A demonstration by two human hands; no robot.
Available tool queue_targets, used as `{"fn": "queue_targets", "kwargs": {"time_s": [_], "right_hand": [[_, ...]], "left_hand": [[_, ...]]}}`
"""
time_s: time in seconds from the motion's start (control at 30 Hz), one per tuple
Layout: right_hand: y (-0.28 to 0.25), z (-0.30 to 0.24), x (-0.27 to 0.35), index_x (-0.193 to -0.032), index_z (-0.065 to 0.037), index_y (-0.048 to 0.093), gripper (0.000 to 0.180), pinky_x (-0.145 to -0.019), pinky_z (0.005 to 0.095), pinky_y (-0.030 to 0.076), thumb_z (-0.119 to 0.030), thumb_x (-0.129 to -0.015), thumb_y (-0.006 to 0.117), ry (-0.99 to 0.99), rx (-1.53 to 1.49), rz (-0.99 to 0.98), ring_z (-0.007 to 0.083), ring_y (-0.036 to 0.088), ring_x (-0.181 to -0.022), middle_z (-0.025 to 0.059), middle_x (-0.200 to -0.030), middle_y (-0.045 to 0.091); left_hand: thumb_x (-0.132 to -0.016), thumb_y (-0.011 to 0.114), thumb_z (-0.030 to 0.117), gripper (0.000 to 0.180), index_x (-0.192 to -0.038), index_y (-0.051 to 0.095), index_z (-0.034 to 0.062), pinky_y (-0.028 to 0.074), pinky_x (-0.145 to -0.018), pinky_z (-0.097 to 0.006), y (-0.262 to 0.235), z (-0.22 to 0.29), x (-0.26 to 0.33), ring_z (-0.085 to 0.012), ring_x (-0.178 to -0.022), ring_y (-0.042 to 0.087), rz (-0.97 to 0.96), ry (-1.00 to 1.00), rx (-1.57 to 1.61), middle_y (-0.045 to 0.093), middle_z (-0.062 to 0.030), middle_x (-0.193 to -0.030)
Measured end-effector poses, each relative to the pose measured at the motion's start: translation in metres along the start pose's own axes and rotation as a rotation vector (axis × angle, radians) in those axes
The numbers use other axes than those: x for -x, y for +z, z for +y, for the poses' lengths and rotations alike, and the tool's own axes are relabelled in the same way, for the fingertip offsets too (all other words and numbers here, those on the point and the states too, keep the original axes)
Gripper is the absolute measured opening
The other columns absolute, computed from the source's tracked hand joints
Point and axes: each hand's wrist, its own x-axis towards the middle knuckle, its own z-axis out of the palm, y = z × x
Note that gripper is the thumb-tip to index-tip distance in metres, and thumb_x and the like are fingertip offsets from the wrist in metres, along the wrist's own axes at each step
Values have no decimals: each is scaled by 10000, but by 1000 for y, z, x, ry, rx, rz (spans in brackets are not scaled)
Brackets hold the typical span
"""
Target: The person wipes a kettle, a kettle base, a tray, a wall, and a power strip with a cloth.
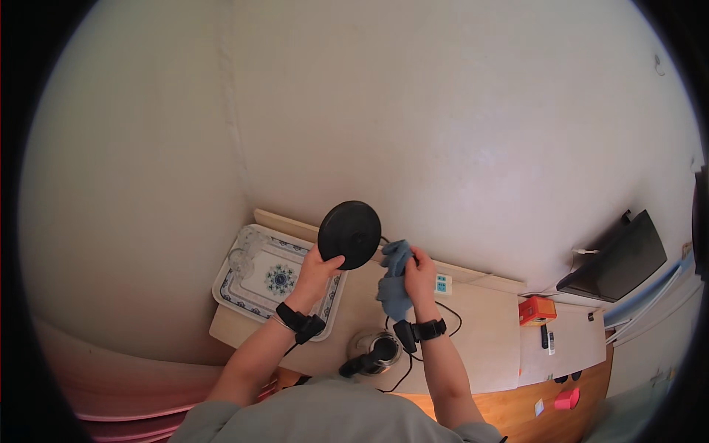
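"What do the left fingers (332, 263) have?"
"They're clamped on the black disc (349, 235) at its lower edge, thumb over the face; the other fingertips are hidden behind it. The disc stands tilted up, just beyond them."
"And the right fingers (419, 258)?"
"Pinched together on the blue-grey cloth (396, 294), which hangs down to their left, near the disc but apart from it."
"Anything nearer the body?"
"The metal kettle (380, 349), on the table (473, 336) below both sets of fingers and between the forearms, its black handle pointing lower left."
"To the left?"
"The patterned tray (281, 279), left of the left fingers and partly behind that forearm, with clear glassware (247, 251) at its far-left corner."
"To the right?"
"The socket strip (442, 284), just beside the right fingers, and the red box (537, 311), well apart from them."
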Motion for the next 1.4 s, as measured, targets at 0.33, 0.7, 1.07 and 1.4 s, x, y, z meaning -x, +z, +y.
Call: {"fn": "queue_targets", "kwargs": {"time_s": [0.33,0.7,1.07,1.4], "right_hand": [[-13,-124,-13,-1059,-68,674,401,-861,454,481,-40,-661,632,-1062,243,101,333,594,-1016,110,-1027,641],[3,-82,-69,-860,-75,667,93,-784,427,489,-130,-793,636,-852,153,-168,313,608,-898,87,-910,658],[1,-96,-48,-911,-61,649,133,-774,416,488,-102,-784,644,-1191,240,-92,294,606,-868,86,-893,640],[2,-85,-67,-953,-90,633,265,-781,389,482,-121,-692,672,-1295,393,-323,265,606,-889,56,-945,637]], "left_hand": [[-836,652,-11,450,-1270,536,16,535,-799,-309,21,0,-7,-159,-977,655,-288,141,-448,666,-62,-1125],[-825,606,-71,427,-1247,574,-14,508,-827,-284,23,23,19,-130,-1004,638,-354,-89,-128,667,-68,-1131],[-806,636,-50,383,-1187,599,-46,502,-875,-277,18,24,21,-124,-977,628,-356,-47,-200,678,-53,-1071],[-795,650,-33,391,-1183,600,-7,522,-763,-277,26,30,23,-123,-879,636,-349,-78,-64,673,-23,-1008]]}}
